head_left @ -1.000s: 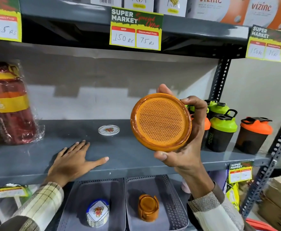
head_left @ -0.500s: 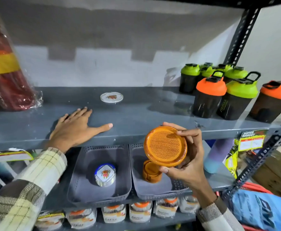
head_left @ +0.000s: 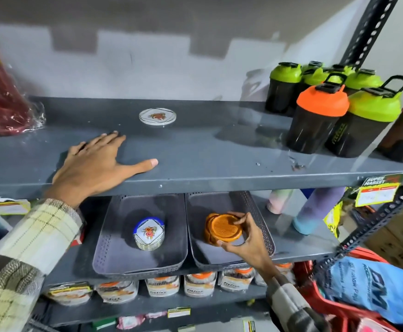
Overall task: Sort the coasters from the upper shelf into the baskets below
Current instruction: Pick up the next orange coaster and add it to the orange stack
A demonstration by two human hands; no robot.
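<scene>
The right hand [head_left: 248, 238] was curled around the orange coaster [head_left: 224, 227], thumb under its near edge and fingertips [head_left: 240, 218] over its far edge, so the disc was pinched across its width by the rim. The coaster sat in the right basket [head_left: 259, 219], level and on top of, or just above, a short pile of like orange pieces; whether it had fully settled could not be told. It looked like moulded plastic with a raised lip and a finely gridded face, so it was probably light, stiff and not easily broken, though smooth enough on the lip to slip if held loosely. The rim seemed the sensible place to take it, since the flat face offered nothing to catch. In the left basket [head_left: 104, 238], touching its neighbour, stood a stack of white coasters [head_left: 149, 233] with blue borders and a floral print; their glossy layered edges suggested something harder and more brittle, better lifted from the sides than slid. On the upper shelf [head_left: 207, 149] one round white coaster [head_left: 157, 116] with a similar print lay flat and alone, well behind the left hand [head_left: 95, 161], which rested open and palm down on the shelf, holding nothing. That piece looked thin and low to the surface, so getting a fingertip under its edge would likely be the awkward part. Shaker bottles [head_left: 320, 116] crowded the shelf's right end, well apart from it.
</scene>
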